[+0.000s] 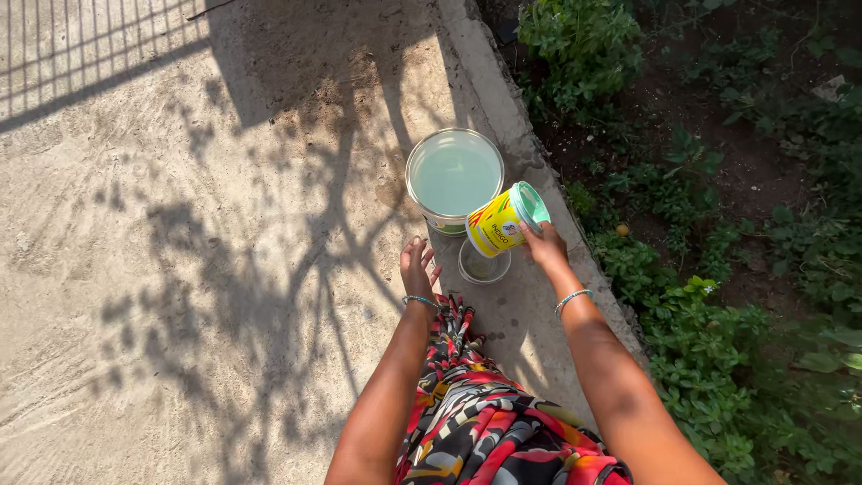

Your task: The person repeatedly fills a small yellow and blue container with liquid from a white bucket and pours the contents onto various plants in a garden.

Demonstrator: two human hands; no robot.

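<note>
Far left, the concrete ground (pixel 180 269) is rough and sandy, w/ fence-rail shadows across the top corner and branch shadows over the middle.

Left hand (pixel 418 267) hovers near centre, palm down, fingers loosely spread, holding nothing — just left of a clear round lid (pixel 483 265) lying flat on the ground. A beaded bracelet sits on that wrist.

Just beyond the lid stands a large open bucket (pixel 454 180), upright, filled w/ pale green liquid almost to the rim.

Right hand (pixel 544 242) grips a small yellow can (pixel 503 223) from the right, fingers curled round its top end, pinching near the pale green rim. The can is tilted on its side, above the lid and just near the bucket's near-right edge, not touching it as far as I can tell.

Judgement for doing this well: keep the can's mouth over the bucket or lid so drips don't hit the concrete, steady it w/ the free left hand, tip slowly — a full bucket splashes easily.

Right of the hands, a raised concrete kerb (pixel 503 99) runs near to far, w/ a garden bed (pixel 718 180) of dark soil and low green plants beyond it. Near bottom, a red, black and white patterned garment (pixel 485 422) — the person crouches in strong sun.
</note>
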